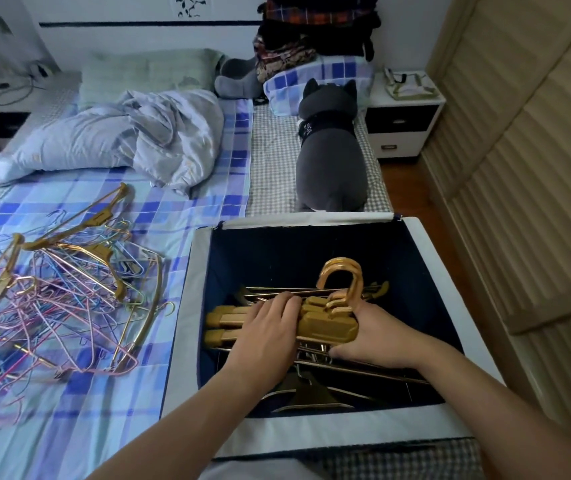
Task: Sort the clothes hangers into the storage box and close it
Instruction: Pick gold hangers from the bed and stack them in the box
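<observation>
An open storage box (pixel 187 299) with a dark blue lining and white rim stands on the bed at the right. Inside it lies a stack of gold hangers (pixel 325 322), their hooks (pixel 337 271) standing up. My left hand (pixel 265 330) lies over the stack's left half, fingers curled over its far edge. My right hand (pixel 372 336) grips the stack from the right, thumb under it. More gold hangers lie deeper in the box. To the left on the sheet sits a tangled pile of thin pink, blue and gold hangers (pixel 55 296).
A crumpled grey quilt (pixel 121 140) and a grey plush cat (pixel 329 157) lie further up the bed. A white bedside cabinet (pixel 402 116) stands at the back right, and wooden wardrobe doors (pixel 519 168) run along the right past a strip of floor.
</observation>
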`<state>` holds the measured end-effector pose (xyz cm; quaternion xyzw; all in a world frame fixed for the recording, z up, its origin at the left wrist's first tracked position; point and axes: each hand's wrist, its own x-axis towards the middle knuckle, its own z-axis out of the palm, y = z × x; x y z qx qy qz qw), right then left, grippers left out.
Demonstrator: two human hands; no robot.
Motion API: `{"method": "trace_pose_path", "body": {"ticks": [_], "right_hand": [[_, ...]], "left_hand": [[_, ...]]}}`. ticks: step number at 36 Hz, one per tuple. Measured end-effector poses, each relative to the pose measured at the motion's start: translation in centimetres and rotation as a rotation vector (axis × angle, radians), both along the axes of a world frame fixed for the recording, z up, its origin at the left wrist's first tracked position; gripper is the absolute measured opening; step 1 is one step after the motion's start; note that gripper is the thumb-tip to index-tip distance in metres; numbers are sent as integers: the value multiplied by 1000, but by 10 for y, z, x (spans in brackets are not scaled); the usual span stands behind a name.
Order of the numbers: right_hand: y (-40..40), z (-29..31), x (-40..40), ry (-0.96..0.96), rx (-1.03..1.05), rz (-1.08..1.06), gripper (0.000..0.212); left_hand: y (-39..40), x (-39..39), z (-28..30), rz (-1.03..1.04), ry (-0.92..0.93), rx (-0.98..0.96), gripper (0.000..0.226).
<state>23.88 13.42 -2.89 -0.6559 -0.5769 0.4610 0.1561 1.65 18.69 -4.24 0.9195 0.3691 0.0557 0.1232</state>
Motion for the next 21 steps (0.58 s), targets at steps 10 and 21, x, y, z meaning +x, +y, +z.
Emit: {"method": "trace_pose_path", "body": {"ticks": [10,21], "right_hand": [[16,-7,34,-12,-393,89,104],[29,-21,76,20,-106,-425,28]], "left_hand": [[6,-11,-11,92,106,-167,55],[2,-10,-27,248,127,-384,50]]}}
